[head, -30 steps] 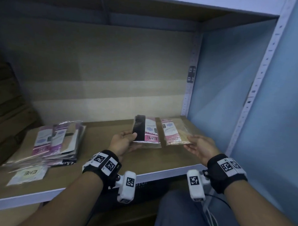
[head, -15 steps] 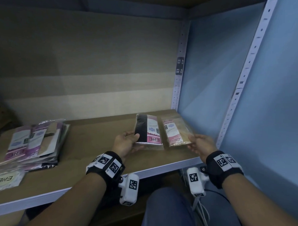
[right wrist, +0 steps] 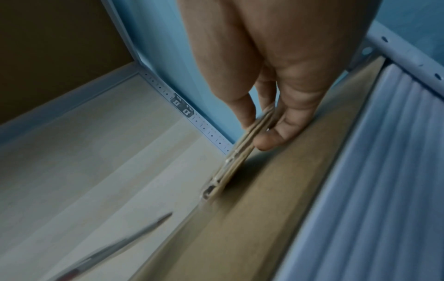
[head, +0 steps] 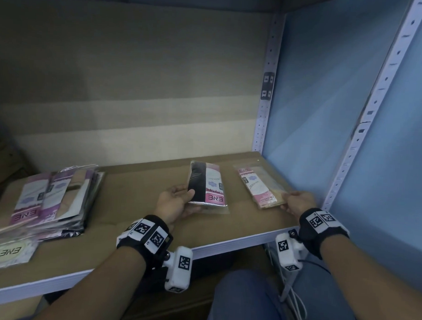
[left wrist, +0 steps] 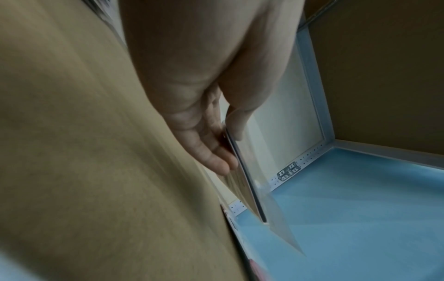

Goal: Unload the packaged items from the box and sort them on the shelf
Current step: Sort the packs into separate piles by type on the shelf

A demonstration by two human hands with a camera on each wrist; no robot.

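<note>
Over the shelf (head: 136, 205) — left hand (head: 172, 204) pinches black packet (head: 208, 187), right hand (head: 299, 203) beige packet (head: 259, 188).

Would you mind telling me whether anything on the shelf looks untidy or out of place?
The stack at the left is sloppy: its packets are fanned out and skewed rather than squared up, and one pale packet lies loose at the front of it. The two packets in the hands look undamaged.

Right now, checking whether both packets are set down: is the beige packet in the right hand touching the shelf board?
Cannot tell. In the right wrist view the beige packet, pinched by the right hand, tilts toward the shelf board, but blur hides its far end.
</note>
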